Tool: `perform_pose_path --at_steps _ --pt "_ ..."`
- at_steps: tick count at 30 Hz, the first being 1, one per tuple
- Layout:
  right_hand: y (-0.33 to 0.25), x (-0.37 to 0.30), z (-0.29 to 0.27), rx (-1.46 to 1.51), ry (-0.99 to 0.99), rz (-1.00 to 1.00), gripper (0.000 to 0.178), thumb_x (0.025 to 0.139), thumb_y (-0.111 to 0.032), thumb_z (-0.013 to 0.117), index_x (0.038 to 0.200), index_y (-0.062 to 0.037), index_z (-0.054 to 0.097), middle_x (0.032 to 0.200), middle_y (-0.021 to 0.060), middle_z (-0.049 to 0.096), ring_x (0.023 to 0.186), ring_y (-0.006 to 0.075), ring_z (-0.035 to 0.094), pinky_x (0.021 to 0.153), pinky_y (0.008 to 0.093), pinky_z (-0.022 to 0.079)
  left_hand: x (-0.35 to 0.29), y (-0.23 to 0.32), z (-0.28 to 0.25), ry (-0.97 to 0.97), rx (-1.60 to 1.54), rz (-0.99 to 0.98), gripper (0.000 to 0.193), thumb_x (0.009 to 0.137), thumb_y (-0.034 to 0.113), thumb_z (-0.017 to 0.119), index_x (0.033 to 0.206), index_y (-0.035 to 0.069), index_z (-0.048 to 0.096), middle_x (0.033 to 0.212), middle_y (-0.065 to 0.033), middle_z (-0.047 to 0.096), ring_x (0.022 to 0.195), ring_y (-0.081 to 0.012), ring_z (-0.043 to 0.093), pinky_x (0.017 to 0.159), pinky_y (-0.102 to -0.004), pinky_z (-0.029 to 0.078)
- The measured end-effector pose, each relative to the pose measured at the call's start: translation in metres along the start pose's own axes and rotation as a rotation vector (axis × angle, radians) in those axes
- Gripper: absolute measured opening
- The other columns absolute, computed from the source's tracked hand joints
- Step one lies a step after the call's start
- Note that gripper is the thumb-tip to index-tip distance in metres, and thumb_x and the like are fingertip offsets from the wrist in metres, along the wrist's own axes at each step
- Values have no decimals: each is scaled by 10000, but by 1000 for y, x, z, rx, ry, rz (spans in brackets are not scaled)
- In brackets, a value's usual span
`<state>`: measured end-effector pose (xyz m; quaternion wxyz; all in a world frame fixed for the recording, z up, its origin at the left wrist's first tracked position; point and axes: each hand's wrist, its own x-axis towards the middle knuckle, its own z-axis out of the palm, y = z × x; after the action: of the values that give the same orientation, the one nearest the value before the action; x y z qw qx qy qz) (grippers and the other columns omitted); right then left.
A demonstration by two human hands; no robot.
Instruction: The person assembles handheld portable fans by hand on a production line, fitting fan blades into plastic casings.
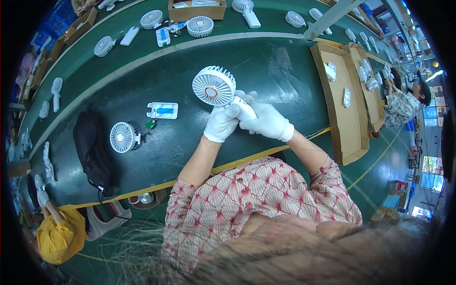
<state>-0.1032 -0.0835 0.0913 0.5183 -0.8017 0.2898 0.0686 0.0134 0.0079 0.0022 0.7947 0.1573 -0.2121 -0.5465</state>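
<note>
Both gloved hands are wrapped around the fan (214, 86) handle, above the belt (266, 61) middle. The left hand (221, 122) grips lower down and the right hand (267, 120) clasps from the side. Its handle runs from the hands up-left to the head, which faces the camera. Another fan (122, 137) sits near the belt's left edge.

head cam: ours, worn | we look steeply down over our chest | hands (247, 121) close | tabletop (266, 61) curves at the rim
</note>
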Motion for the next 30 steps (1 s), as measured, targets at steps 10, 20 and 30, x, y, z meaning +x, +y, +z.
perform_pose_path --at_steps 10,20,30 --pt "16 22 14 1 99 -10 310 758 -311 683 888 -32 639 697 86 653 527 169 618 508 294 492 3 -6 4 240 272 31 392 847 46 611 1215 -24 494 1149 -173 605 1076 -242 603 936 -357 489" --pt "31 33 12 289 -2 9 235 758 -259 675 786 -30 630 642 26 626 459 93 551 431 226 443 6 5 1 264 627 -68 413 847 69 548 1234 -59 484 1126 -179 633 993 -214 631 890 -326 494" --pt "33 48 23 740 -149 -27 318 836 -178 607 1087 -3 522 872 84 617 606 129 589 538 235 479 9 17 0 432 322 124 355 869 49 533 1205 -56 484 1093 -162 638 962 -191 633 812 -306 522"
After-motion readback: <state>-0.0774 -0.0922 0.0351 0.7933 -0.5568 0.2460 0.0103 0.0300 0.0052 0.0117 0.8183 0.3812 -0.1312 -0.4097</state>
